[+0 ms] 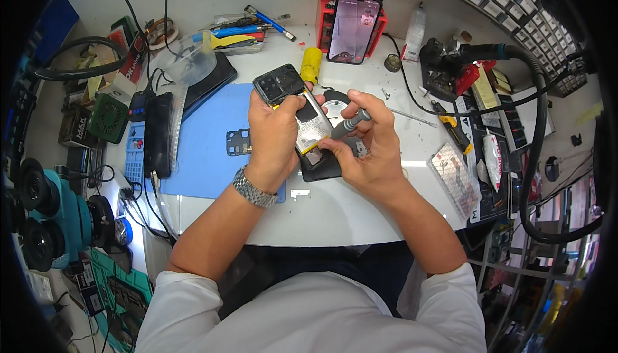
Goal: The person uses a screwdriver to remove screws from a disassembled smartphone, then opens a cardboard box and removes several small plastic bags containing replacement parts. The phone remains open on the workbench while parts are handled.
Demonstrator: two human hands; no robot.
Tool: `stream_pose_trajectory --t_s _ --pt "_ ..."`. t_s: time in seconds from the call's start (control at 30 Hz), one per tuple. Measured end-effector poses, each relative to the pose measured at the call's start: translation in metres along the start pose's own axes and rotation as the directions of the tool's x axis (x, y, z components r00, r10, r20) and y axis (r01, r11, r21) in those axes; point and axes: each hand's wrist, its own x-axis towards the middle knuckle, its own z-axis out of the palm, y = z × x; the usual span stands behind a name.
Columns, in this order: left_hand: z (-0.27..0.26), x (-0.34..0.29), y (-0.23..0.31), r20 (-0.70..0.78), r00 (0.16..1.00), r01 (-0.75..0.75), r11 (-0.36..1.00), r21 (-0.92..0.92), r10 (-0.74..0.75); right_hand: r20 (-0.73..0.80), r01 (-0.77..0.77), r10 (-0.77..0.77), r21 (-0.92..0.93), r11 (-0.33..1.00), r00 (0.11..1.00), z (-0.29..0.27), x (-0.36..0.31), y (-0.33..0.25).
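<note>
My left hand is closed around an opened smartphone, its thumb lying across the upper part. The phone is tilted, with its camera block at the upper left and a silver battery bare below. In my right hand is a grey screwdriver, held between the fingers; its tip is hidden. The right thumb reaches to the phone's lower end. Under my hands a dark phone part lies on the table. A black phone bracket rests on the blue mat, left of my left hand.
A phone with a lit screen leans on a red box at the back. A yellow cylinder stands before it. A small metal plate lies near the front. Right are a bubble-wrap pouch and a thick black hose.
</note>
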Motion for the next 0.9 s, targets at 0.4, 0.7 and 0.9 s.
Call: stream_pose_trajectory --t_s 0.4,0.7,0.9 --pt "0.000 -0.001 0.000 -0.016 1.000 0.012 1.000 0.024 -0.012 0.098 0.080 -0.085 0.054 0.995 0.992 0.003 -0.003 0.006" --pt "0.002 -0.002 0.000 -0.019 1.000 -0.007 1.000 0.030 0.007 0.115 0.076 -0.077 0.021 0.997 0.990 0.001 -0.002 0.003" --pt "0.003 0.000 0.000 -0.064 0.997 -0.044 0.996 0.074 0.049 0.005 -0.239 0.250 0.313 0.919 0.968 -0.002 0.003 -0.014"
